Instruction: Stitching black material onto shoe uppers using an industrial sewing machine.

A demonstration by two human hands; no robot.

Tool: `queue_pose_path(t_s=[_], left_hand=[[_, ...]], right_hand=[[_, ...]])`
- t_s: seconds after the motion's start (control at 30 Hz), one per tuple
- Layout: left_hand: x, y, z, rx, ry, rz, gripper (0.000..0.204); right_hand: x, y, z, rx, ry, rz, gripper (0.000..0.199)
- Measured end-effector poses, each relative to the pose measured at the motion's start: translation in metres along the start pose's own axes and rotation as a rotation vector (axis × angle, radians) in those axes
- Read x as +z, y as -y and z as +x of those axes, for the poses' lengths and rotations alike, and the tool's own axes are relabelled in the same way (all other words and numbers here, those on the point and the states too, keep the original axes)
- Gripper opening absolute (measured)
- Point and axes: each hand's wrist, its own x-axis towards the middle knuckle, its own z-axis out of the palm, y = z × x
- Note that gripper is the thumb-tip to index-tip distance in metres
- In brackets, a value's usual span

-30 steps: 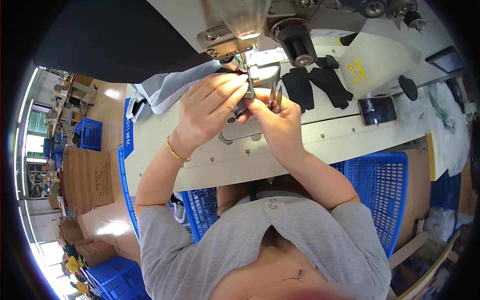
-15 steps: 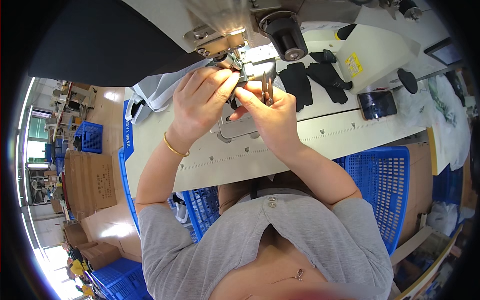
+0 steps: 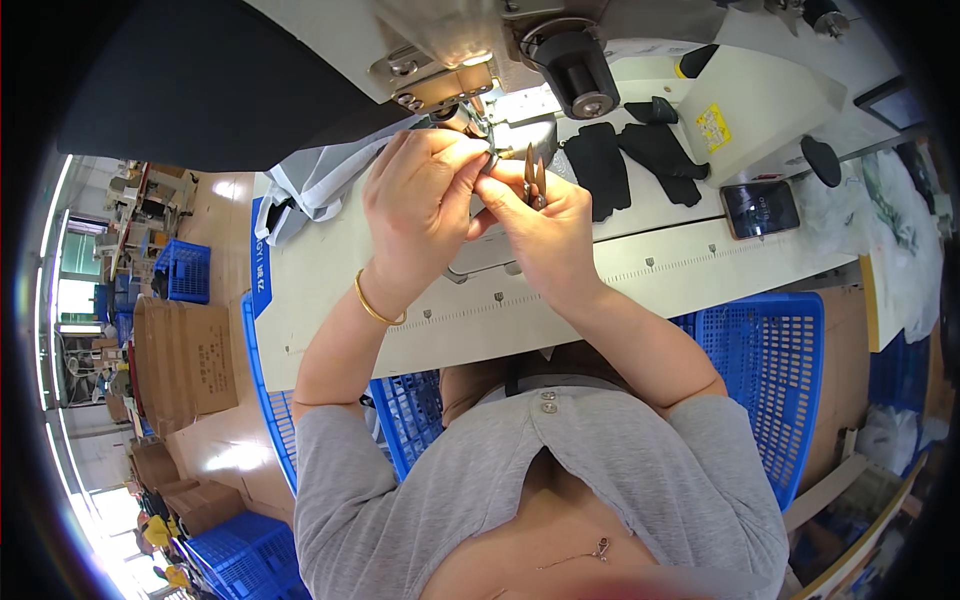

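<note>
Side by side under the sewing machine's needle area (image 3: pixel 470 115), my two hands meet with fingertips almost touching. My left hand (image 3: pixel 415 205), a gold bangle at its wrist, pinches a small dark fabric piece (image 3: pixel 490 160) that is mostly hidden by the fingers. My right hand (image 3: pixel 545 230) has a pair of thread snips (image 3: pixel 533 180) tucked in it, blades pointing up and apart. Its thumb and index finger also press close to the dark piece, though whether they grip it is hard to see.
Black fabric pieces (image 3: pixel 597 170) lie right of my hands, beside a phone (image 3: pixel 760 210). White and grey cloth (image 3: pixel 320 180) rests at the left. A black motor-like cylinder (image 3: pixel 580 75) hangs above. Blue crates (image 3: pixel 765 370) stand below the table edge (image 3: pixel 640 290).
My left hand has turned and shifted slightly right, closer against the right hand. The fingers of my right hand have drawn in; the snips stay in it.
</note>
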Motion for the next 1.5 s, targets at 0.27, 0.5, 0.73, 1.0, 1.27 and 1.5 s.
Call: queue_pose_path(t_s=[0.27, 0.5, 0.73, 1.0, 1.27, 1.5], left_hand=[[-0.010, 0.002, 0.010, 0.198, 0.098, 0.181, 0.030], [-0.019, 0.001, 0.022, 0.401, 0.208, 0.246, 0.034], [-0.005, 0.005, 0.005, 0.345, 0.022, 0.212, 0.039], [-0.005, 0.002, 0.008, 0.300, 0.037, 0.144, 0.040], [-0.007, -0.002, 0.007, 0.240, 0.077, 0.167, 0.041], [-0.012, -0.001, -0.001, 0.141, 0.100, 0.116, 0.036]], right_hand=[[0.000, 0.001, 0.000, 0.010, -0.004, -0.021, 0.012], [-0.002, -0.002, 0.001, -0.018, -0.002, -0.028, 0.012], [0.000, -0.003, -0.001, -0.024, -0.020, -0.024, 0.011], [-0.001, -0.002, -0.002, -0.011, -0.004, 0.001, 0.011], [0.000, -0.006, -0.002, -0.013, -0.010, -0.041, 0.016], [0.001, -0.008, -0.005, -0.033, 0.099, -0.086, 0.029]])
